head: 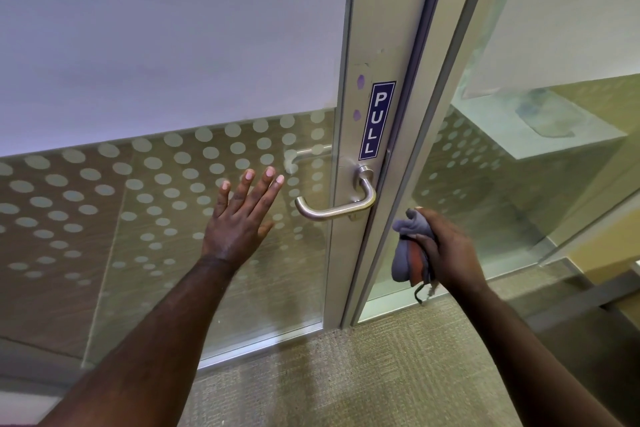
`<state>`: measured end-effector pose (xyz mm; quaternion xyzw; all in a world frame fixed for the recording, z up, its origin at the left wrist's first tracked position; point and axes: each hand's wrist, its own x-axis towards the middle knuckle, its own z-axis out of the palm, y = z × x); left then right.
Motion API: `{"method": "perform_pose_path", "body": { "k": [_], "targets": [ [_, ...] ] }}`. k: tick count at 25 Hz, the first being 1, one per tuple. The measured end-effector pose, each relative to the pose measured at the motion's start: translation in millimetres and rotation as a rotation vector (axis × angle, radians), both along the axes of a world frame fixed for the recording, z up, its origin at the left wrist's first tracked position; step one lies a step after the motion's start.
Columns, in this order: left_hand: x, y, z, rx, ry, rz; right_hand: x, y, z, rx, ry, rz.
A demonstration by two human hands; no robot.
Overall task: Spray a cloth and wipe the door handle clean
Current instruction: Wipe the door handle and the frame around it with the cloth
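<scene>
Cloth (412, 250) partly covered by the closed right hand (446, 246), full extent not determinable. Inner handle (304, 158), left of the door handle (337, 206), seen only faintly through dotted glass. Both forearms cut off at the lower edge.

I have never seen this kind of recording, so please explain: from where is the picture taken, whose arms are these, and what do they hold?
There is one picture, from a camera worn on a person's head, looking forward and down. The arms are that person's own. The left hand is open, fingers spread, at the dotted glass door. The right hand grips a bunched grey and orange cloth. Between them is the metal door handle, under a blue PULL sign. The cloth is not touching the handle. No spray bottle is visible.
</scene>
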<state>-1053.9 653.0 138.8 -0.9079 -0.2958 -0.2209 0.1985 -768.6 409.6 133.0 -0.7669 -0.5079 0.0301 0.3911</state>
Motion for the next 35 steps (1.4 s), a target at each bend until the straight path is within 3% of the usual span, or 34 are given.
{"method": "perform_pose_path", "body": {
  "k": [3,7,13,15,17,19,26,35],
  "targets": [
    [0,-1,-1,-0.012,0.01,0.001,-20,13,14,0.201,0.109,-0.077],
    [0,0,-3,-0.021,0.006,-0.016,-51,55,57,0.539,-0.067,-0.159],
    [1,2,-6,0.006,0.004,-0.012,-72,120,126,0.789,-0.129,-0.104],
    [0,3,-7,-0.006,0.009,-0.01,-76,134,134,0.773,-0.238,-0.093],
    [-1,4,-8,-0.022,0.014,-0.013,-77,146,133,0.663,-0.424,-0.142],
    [-2,6,-10,-0.034,0.018,-0.016,-73,153,128,0.553,-0.491,-0.214],
    [-2,6,-9,-0.051,0.018,-0.008,-70,156,117,0.484,-0.535,-0.422],
    [-3,9,-14,-0.042,0.042,0.003,-78,145,87,0.447,-0.445,-0.298]
  ]
}}
